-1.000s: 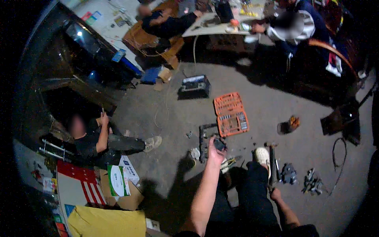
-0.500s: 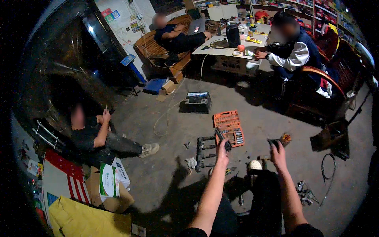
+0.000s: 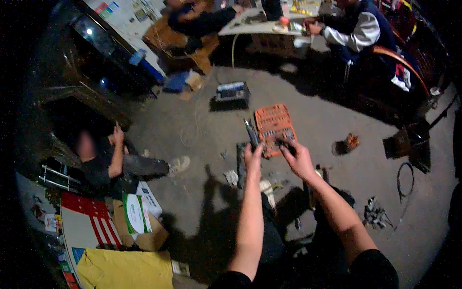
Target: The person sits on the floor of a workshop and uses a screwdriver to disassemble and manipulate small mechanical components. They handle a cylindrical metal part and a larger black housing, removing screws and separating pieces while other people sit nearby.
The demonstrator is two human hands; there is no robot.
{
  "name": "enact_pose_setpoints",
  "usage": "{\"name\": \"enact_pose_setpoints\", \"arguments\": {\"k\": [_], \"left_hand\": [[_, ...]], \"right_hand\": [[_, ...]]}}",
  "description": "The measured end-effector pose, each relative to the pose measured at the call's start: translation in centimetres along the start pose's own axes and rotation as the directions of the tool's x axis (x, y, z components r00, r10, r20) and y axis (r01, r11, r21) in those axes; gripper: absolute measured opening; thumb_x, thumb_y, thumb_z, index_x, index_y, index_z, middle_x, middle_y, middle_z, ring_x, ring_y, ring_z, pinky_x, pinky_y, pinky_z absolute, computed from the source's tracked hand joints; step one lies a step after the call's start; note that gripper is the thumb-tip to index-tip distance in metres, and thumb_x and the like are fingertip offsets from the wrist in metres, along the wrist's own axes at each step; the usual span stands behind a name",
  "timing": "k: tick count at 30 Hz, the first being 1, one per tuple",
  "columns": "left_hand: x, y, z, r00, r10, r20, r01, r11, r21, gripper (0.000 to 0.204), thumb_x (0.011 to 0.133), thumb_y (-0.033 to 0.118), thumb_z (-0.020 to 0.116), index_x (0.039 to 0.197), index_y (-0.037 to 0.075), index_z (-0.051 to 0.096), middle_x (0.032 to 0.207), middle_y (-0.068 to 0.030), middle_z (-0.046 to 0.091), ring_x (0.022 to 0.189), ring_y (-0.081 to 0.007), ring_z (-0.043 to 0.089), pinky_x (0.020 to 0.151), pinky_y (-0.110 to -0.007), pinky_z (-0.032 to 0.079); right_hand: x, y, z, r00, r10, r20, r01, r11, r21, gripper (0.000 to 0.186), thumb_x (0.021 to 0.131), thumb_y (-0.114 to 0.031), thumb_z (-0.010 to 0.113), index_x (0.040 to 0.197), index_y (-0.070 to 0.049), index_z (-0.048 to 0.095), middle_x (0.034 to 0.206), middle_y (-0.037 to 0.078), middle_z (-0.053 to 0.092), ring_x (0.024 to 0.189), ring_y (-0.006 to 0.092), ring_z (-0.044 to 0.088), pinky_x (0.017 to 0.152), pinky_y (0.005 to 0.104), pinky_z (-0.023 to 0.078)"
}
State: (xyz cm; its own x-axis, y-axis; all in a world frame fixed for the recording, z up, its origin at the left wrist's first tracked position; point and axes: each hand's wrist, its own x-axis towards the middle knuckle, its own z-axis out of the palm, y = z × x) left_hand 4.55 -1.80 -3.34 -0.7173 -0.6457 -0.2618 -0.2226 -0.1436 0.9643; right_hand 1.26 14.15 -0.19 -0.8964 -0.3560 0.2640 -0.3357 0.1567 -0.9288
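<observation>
- Tool: metal, shiny nr tip
- Tool case: matt plast.
- Battery: plast. casing
- Floor: concr.-like, matt, rough
- Yellow sheet: matt cloth
- Carton: matt cardbd
- Chair arm: glossy wood

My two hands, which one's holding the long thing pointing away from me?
Your left hand: a long dark part juts forward from its grip. Your right hand has only something small and dark at its fingertips, too blurred to name.

A slim grey metal tool in the left hand is just left, in view, of an open rectangular orange case on the grey floor. Behind the case, leftward, stands a boxy black battery; well right lies a looped black cable.
</observation>
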Motion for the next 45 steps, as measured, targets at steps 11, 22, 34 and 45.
{"name": "enact_pose_setpoints", "arguments": {"k": [11,22,34,45], "left_hand": [[0.0,1.3,1.7,0.969,0.218,0.114,-0.222,0.975,0.024,0.024,0.079,0.015,0.065,0.097,0.001,0.055,0.081,-0.0022,0.061,0.069,-0.0095,0.057,0.061,-0.025,0.044],[0.0,1.2,2.1,0.949,0.276,0.15,-0.279,0.96,-0.002,0.018,0.078,0.01,0.064,0.092,0.002,0.054,0.075,-0.0023,0.061,0.065,-0.0083,0.057,0.058,-0.023,0.044],[-0.2,1.7,1.6,0.936,0.305,0.173,-0.327,0.938,0.114,0.02,0.076,0.008,0.065,0.091,0.0,0.055,0.074,-0.0006,0.058,0.065,-0.0087,0.053,0.06,-0.025,0.044],[-0.6,0.9,1.7,0.943,0.273,0.191,-0.29,0.955,0.066,0.022,0.079,0.015,0.063,0.094,0.001,0.055,0.078,-0.0028,0.059,0.069,-0.011,0.054,0.065,-0.027,0.044]], "right_hand": [[1.0,0.9,-1.0,0.995,-0.019,-0.095,0.029,0.994,0.104,0.025,0.085,-0.016,0.058,0.107,-0.005,0.061,0.08,0.015,0.065,0.068,0.0208,0.064,0.062,0.0308,0.048],[0.9,0.2,-1.4,0.998,-0.009,-0.056,0.004,0.997,-0.077,0.027,0.084,-0.014,0.058,0.109,-0.006,0.06,0.07,0.018,0.061,0.055,0.0276,0.059,0.054,0.0346,0.046],[1.2,1.2,-2.4,0.979,0.158,0.129,-0.176,0.975,0.138,0.03,0.089,-0.011,0.052,0.115,0.003,0.055,0.096,0.009,0.064,0.087,0.0104,0.054,0.079,0.0261,0.044],[-0.3,0.4,-1.0,0.998,-0.057,-0.017,0.056,0.997,-0.06,0.031,0.084,-0.01,0.057,0.115,-0.005,0.057,0.075,0.017,0.06,0.065,0.024,0.059,0.06,0.0332,0.046]]}}
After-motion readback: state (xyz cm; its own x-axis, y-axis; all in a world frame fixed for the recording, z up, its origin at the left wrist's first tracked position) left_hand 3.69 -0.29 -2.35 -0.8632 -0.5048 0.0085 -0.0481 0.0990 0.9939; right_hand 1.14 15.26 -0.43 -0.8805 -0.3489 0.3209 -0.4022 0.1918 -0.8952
